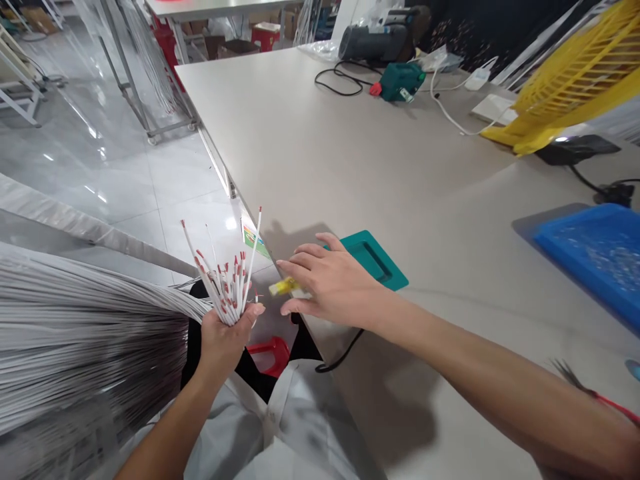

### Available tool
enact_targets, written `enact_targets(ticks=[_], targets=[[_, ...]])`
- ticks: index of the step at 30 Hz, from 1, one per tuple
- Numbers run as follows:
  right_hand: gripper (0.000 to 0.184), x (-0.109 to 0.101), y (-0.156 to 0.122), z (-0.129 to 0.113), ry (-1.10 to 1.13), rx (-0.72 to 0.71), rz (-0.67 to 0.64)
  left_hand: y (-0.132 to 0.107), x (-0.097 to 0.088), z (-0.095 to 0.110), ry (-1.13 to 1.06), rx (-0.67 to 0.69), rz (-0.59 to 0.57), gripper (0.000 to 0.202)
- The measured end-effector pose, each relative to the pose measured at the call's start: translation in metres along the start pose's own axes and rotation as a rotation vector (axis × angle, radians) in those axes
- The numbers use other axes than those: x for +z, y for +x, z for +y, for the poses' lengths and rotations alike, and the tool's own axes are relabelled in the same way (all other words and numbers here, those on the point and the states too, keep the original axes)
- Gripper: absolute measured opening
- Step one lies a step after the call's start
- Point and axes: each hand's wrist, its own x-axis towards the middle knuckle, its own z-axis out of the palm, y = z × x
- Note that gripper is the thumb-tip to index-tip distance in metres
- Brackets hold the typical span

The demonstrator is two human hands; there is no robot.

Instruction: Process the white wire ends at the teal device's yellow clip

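Observation:
My left hand is closed around a bundle of white cables, their red-tipped ends fanned upward. The cables trail off to the left into a large mass of long white cables. Over the table's near edge, my right hand is stretched out palm down, fingers apart. A small yellow object, blurred, shows between its thumb and forefinger; its kind is unclear, and part of it is hidden by the hand. Just beyond that hand lies a teal tray, partly covered by the fingers.
The grey table carries a yellow fan, a blue tray, a green device and a dark motor-like machine with cords. A red stool is below. A metal rack stands on the floor.

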Motion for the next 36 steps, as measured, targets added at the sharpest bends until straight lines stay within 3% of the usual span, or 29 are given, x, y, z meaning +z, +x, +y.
enact_targets(ticks=[2, 4, 10, 19, 23, 27, 31, 36], targets=[[0.029, 0.0, -0.004, -0.012, 0.096, 0.002, 0.157, 0.0, -0.004, 0.0, -0.029, 0.029, 0.003, 0.029], [0.021, 0.005, -0.008, -0.027, 0.248, 0.054, 0.299, 0.0, -0.008, -0.002, -0.062, 0.06, 0.001, 0.019], [0.02, 0.027, -0.003, -0.061, 0.82, 0.302, 0.274, -0.003, -0.017, -0.006, -0.082, 0.1, -0.106, 0.012], [0.013, 0.052, 0.006, -0.071, 1.346, 0.458, 0.446, -0.009, -0.015, 0.001, -0.098, 0.0, -0.142, 0.021], [0.017, 0.055, 0.002, -0.075, 1.644, 0.63, 0.338, -0.012, -0.016, -0.001, -0.083, -0.017, -0.158, 0.023], [0.021, 0.044, 0.0, -0.07, 1.662, 0.74, 0.258, -0.013, -0.02, -0.005, -0.058, -0.034, -0.144, 0.023], [0.025, 0.039, 0.0, -0.056, 1.62, 0.79, 0.431, -0.013, -0.021, -0.009, -0.048, -0.06, -0.104, 0.022], [0.019, 0.037, -0.002, -0.05, 1.49, 0.682, 0.522, -0.013, -0.02, -0.012, -0.04, -0.032, 0.017, 0.025]])
